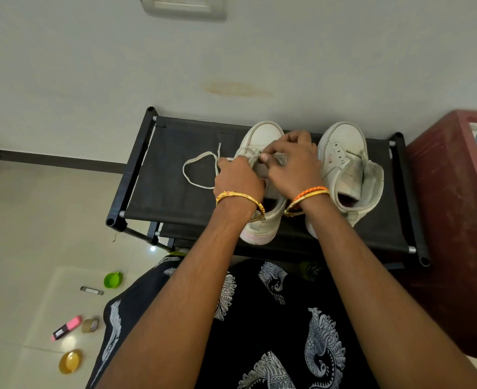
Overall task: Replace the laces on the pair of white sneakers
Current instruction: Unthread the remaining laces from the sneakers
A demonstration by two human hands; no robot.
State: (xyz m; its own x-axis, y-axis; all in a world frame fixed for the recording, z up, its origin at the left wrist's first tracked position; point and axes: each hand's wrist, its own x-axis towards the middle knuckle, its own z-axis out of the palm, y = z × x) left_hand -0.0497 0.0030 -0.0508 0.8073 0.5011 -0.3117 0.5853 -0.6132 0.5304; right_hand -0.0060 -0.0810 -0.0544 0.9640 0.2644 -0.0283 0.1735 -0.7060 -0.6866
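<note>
A white lace (pixel 201 171) is being worked at the eyelets of the left sneaker (pixel 261 175), which is stood on the black fabric top of a shoe rack (pixel 175 175), directly under both hands. The lace is pinched by the curled fingers of the left hand (pixel 238 178) at the shoe's left edge; from that grip a loose loop is spread over the rack fabric to the left of the hand, with one thin end pointed away from the person. The right hand (pixel 295 164) is laid over the front of the same shoe, its fingers curled and its thumb pressed down at the lacing area, where a strand of the lace appears to be held; the exact grip is hidden by the fingers. The second sneaker (pixel 349 169) is stood just to the right of the right hand, unlaced, with its tongue pulled open. Gold bangles (pixel 240 199) are worn on both wrists. To the right of the rack a dark red cabinet (pixel 453 220) is placed. On the floor, left of the forearms, a green lid (pixel 113 279), a pink highlighter (pixel 66 327), a roll of tape (pixel 90 325) and a gold lid (pixel 70 361) are scattered.
</note>
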